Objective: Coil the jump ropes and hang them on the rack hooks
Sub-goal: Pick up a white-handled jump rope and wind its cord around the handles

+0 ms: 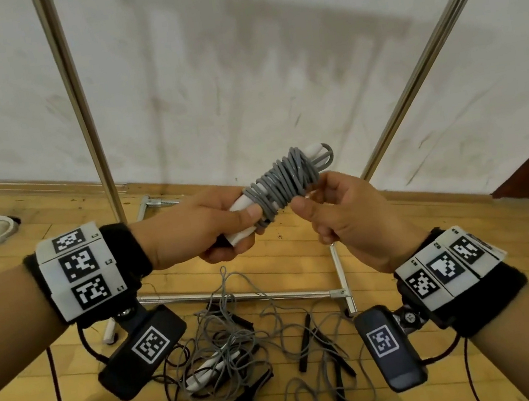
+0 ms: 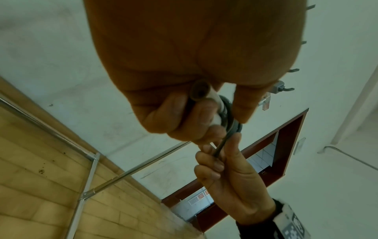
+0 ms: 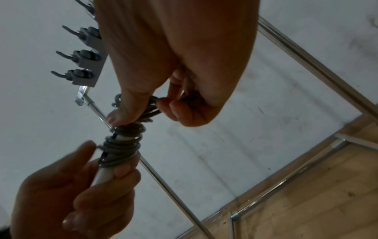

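The grey jump rope (image 1: 283,185) is wound in tight turns around its paired white handles (image 1: 239,206), making a compact bundle held in the air at the centre of the head view, above the wooden floor (image 1: 19,343). The left hand (image 1: 191,227) clamps the handle ends from nine o'clock, thumb pressed on the first turns, seemingly so the winding cannot slip or unspool. The right hand (image 1: 338,213), at three o'clock of the bundle, has its fingers curled and pinches the cord; the left wrist view shows a strand running down between those fingers (image 2: 216,161), probably kept taut to tuck or finish the wrap. At six o'clock, well below the hands, more jump ropes (image 1: 231,351) lie tangled on the floor, grey cord mixed with white and black handles, not yet coiled. The rack (image 1: 82,108) frames the scene with slanted metal poles at eleven and one o'clock, and a base bar crosses the floor behind the tangle. The rack hooks (image 3: 79,56) appear in the right wrist view, near its upper left edge, bare as far as visible.
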